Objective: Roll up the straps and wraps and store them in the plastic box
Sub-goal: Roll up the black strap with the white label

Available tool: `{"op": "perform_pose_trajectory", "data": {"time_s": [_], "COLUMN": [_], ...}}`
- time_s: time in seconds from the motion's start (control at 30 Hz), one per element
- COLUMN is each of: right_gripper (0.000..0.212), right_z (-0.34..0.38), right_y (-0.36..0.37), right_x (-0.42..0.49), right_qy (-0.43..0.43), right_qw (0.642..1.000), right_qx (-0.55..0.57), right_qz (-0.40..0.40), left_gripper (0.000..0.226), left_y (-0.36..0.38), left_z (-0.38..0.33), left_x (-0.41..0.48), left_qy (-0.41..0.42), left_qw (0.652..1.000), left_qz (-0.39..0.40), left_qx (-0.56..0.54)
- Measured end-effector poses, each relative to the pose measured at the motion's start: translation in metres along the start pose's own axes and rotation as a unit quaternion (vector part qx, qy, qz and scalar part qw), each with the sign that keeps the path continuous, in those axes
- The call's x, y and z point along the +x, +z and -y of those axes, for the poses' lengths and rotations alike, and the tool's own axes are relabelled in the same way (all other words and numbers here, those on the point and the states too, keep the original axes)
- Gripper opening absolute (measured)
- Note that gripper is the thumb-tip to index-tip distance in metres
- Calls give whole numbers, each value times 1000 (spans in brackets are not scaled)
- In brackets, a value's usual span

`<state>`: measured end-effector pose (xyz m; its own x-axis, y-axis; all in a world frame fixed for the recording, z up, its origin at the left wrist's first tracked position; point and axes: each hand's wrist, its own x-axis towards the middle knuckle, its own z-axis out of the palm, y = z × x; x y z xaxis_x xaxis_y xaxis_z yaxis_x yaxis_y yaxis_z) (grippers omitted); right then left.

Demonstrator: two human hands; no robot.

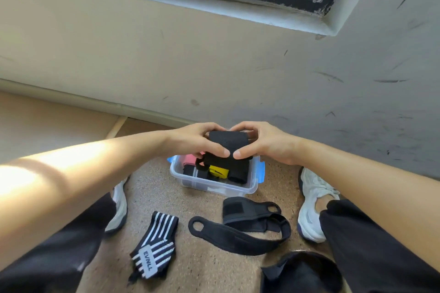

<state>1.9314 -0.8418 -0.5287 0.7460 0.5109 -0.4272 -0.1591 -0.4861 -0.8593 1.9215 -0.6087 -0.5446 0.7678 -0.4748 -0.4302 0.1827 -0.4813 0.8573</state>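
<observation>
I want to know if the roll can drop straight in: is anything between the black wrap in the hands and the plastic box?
Nothing visible does. The left hand and right hand hold the wrap over the open box, with no lid on it. Rolls already inside take up part of it.

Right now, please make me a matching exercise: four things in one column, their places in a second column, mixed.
1 black rolled wrap
2 striped EVNLL wrap
3 pink roll
4 black thumb-loop straps

a in the plastic box
b floor, beside left shoe
c gripped by left hand and right hand
d floor, beside right shoe

Pairs: 1-c, 2-b, 3-a, 4-d
</observation>
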Motion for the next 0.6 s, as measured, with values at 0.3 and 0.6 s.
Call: {"op": "perform_pose_trajectory", "data": {"time_s": [0.3,0.6], "right_gripper": [60,92], "right_z": [-104,-205], "right_y": [-2,15], "right_x": [48,36], "right_qy": [19,55], "right_qw": [983,948], "right_qx": [-137,-272], "right_qz": [-121,-154], "left_gripper": [50,67], "left_y": [-3,29], "left_z": [77,133], "left_x": [83,148], "left_qy": [-30,10], "left_qw": [998,993], "left_qz": [-7,13], "left_qx": [48,115]}}
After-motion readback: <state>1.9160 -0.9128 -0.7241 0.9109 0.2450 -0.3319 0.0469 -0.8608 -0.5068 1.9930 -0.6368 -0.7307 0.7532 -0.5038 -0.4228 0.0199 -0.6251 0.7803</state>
